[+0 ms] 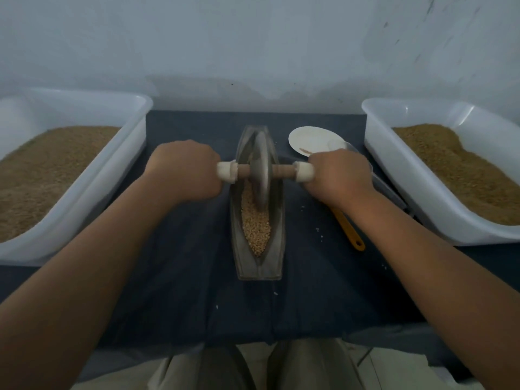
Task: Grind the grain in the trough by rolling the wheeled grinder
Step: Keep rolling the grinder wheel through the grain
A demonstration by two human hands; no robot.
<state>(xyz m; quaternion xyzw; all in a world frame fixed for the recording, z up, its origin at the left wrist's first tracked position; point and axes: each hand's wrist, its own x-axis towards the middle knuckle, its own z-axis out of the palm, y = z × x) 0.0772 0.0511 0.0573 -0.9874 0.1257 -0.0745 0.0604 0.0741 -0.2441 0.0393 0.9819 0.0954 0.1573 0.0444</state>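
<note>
A long, boat-shaped metal trough lies lengthwise on the dark cloth in front of me. Pale grain fills its near half. The wheeled grinder, a grey metal disc on a wooden axle with white-wrapped ends, stands upright in the far half of the trough. My left hand grips the left handle and my right hand grips the right handle, both fists closed around the wrapped ends.
A white tub of brown grain stands at the left and another white tub at the right. A small white dish lies behind my right hand. A yellow-handled tool lies under my right wrist. Loose grains dot the cloth.
</note>
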